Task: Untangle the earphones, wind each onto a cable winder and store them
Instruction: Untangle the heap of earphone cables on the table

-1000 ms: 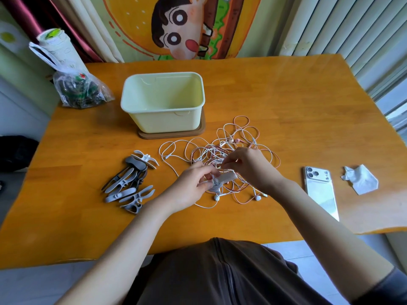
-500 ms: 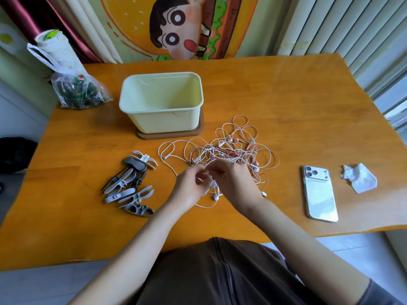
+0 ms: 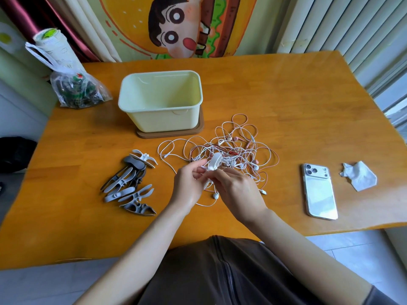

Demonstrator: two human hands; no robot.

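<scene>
I saw the left hand pinch the cable winder, upright above its fingertips. The right hand gripped its base.

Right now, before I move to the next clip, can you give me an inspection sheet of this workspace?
Surface: wooden table, glossy.
Job's things: pale bin on a brown mat, nothing seen inside; spare winders piled left of the hands; one white winder held.
Clutter: phone face down, crumpled tissue, plastic bag.
Hands: left hand pinches the white winder; right hand curled beside it, its hold hidden.
Cables: white and pink earphones, one tangle.
Surroundings: cartoon curtain, blinds.
</scene>
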